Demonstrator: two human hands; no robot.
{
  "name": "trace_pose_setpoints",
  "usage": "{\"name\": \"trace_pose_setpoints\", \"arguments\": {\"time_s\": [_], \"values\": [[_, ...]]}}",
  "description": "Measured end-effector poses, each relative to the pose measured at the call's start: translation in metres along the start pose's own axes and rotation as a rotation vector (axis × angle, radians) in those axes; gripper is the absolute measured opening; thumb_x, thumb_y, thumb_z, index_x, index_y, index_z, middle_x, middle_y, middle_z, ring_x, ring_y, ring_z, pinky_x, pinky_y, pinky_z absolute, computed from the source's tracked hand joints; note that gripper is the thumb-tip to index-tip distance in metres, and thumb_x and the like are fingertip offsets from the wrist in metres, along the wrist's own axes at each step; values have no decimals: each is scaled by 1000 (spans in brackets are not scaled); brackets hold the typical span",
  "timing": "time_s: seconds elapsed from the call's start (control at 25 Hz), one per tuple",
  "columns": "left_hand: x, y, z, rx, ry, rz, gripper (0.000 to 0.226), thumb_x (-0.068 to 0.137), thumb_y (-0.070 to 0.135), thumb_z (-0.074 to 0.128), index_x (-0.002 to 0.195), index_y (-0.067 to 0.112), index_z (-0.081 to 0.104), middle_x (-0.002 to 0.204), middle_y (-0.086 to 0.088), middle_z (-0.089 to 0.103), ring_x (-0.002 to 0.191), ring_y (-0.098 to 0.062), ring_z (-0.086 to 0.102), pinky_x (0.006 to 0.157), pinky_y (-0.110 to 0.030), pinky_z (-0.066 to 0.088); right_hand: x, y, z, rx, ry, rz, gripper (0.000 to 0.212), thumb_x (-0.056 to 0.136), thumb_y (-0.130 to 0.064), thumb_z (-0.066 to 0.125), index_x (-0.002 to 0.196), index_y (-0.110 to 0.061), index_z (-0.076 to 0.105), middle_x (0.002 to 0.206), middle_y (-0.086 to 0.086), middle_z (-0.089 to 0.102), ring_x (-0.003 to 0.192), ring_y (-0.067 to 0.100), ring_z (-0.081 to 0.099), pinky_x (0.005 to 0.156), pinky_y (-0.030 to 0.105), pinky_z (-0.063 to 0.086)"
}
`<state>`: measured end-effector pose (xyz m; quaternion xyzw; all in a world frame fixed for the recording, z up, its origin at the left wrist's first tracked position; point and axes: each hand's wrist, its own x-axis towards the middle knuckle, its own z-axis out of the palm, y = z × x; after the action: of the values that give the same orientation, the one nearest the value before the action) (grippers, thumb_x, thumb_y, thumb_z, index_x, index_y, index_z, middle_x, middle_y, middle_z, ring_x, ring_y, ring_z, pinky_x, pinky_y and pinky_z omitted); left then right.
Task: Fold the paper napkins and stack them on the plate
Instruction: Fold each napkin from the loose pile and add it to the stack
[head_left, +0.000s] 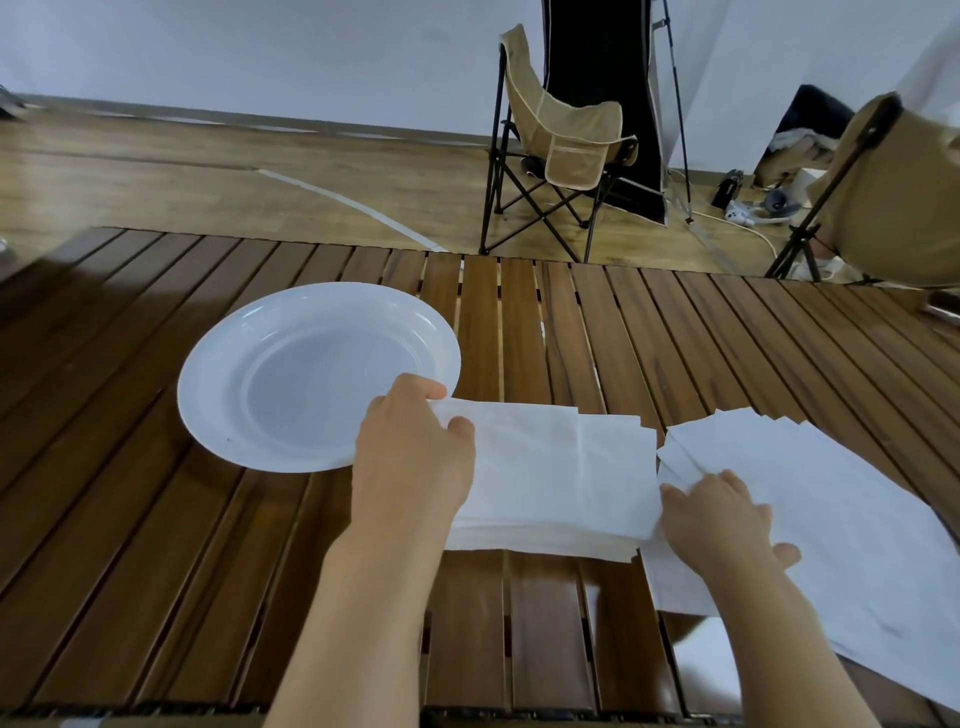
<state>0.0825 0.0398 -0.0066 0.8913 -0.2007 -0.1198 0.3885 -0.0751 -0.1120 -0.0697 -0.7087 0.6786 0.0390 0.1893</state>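
Step in hand, as judged: transfer of folded stock to the dish. The left hand (413, 452) pinches the far-left corner of a thick stack of folded white paper napkins (550, 483), thumb on top and fingers curled beneath the corner, which sits right at the rim of the round white plastic plate (208, 415). The plate lies at about 10 o'clock from the stack, well empty of napkins; nothing is stacked on it yet. The right hand (719, 514) rests with loosely spread fingers on a fanned pile of unfolded white paper napkins (831, 493) at 3 o'clock from the folded stack, holding nothing that I can make out. All of it sits on the brown slatted wooden tabletop (519, 322). Next move probably calls for a lift and slide toward 10 o'clock, with support under the whole stack so the layers do not splay. Open tabletop lies at 12 o'clock beyond the stack; the near edge runs close below both forearms. The unfolded pile overhangs toward the right near corner, so it could slip off.
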Motion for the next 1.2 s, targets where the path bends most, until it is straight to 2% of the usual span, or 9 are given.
{"name": "trace_pose_setpoints", "arguments": {"time_s": [0.16, 0.28, 0.4, 0.48, 0.6, 0.76, 0.88, 1.04, 1.2], "values": [[1, -3, -2, -22, -15, -42, 33, 94, 24, 53, 126, 25, 45, 121, 3, 50, 93, -10, 42, 76, -17, 37, -8, -3, -6, 43, 61, 8, 31, 100, -29, 38, 122, -10, 49, 146, 3, 35, 129, 32, 35, 108, 52, 22], [1, -3, -1, -47, -38, -86, 35, 95, 19, 51, 128, 24, 42, 119, 3, 48, 89, -10, 42, 56, -11, 32, -15, -8, -16, 189, 241, -85, 10, 97, -15, 45, 101, -10, 54, 126, 9, 51, 95, 25, 47, 104, 51, 27], [2, -4, -2, -60, -29, -83, 36, 96, 14, 49, 130, 24, 42, 123, 3, 48, 93, -11, 41, 67, -16, 37, -19, -11, -29, 388, 497, -318, 26, 91, -5, 55, 116, -9, 62, 125, 7, 58, 96, 24, 54, 95, 43, 41], [3, -3, -3, -67, -18, -78, 37, 95, 13, 50, 129, 24, 42, 124, 2, 48, 94, -10, 42, 74, -18, 36, -29, -17, -41, 647, 572, -496, 30, 88, 0, 60, 114, -13, 67, 120, 0, 63, 102, 19, 61, 84, 23, 46], [2, -1, -5, -85, -4, -42, 36, 95, 14, 53, 127, 25, 43, 124, 3, 50, 94, -9, 43, 68, -9, 34, -49, -27, -57, 1073, 392, -671, 38, 85, 6, 62, 109, -23, 69, 113, -15, 65, 97, 2, 63, 78, 5, 46], [-2, 5, -8, -116, -42, 117, 39, 90, 24, 62, 124, 32, 45, 124, 13, 52, 104, -3, 44, 85, -15, 32, -60, -34, -58, 1396, 89, -752, 37, 84, 7, 63, 107, -21, 72, 104, -8, 66, 79, 3, 57, 67, 9, 45], [-5, 12, -8, -219, -127, 181, 48, 85, 36, 67, 126, 38, 42, 118, 20, 54, 111, -1, 47, 89, -18, 32, -61, -36, -55, 1462, -43, -720, 35, 85, 6, 62, 109, -17, 72, 94, -5, 67, 78, 7, 58, 66, 13, 48], [-7, 17, -11, -341, -118, 331, 74, 81, 32, 72, 137, 48, 26, 107, 26, 59, 106, 8, 52, 88, -10, 34, -63, -38, -52, 1471, -125, -686, 36, 84, 5, 62, 112, -16, 71, 102, 10, 72, 97, 22, 66, 90, 34, 54], [-6, 17, -14, -365, -41, 508, 60, 83, 18, 71, 126, 48, 41, 101, 22, 66, 97, 6, 60, 79, 0, 43, -63, -38, -53, 1423, -84, -701, 33, 80, -1, 68, 107, -20, 72, 103, 11, 71, 95, 22, 65, 85, 32, 54]]}}
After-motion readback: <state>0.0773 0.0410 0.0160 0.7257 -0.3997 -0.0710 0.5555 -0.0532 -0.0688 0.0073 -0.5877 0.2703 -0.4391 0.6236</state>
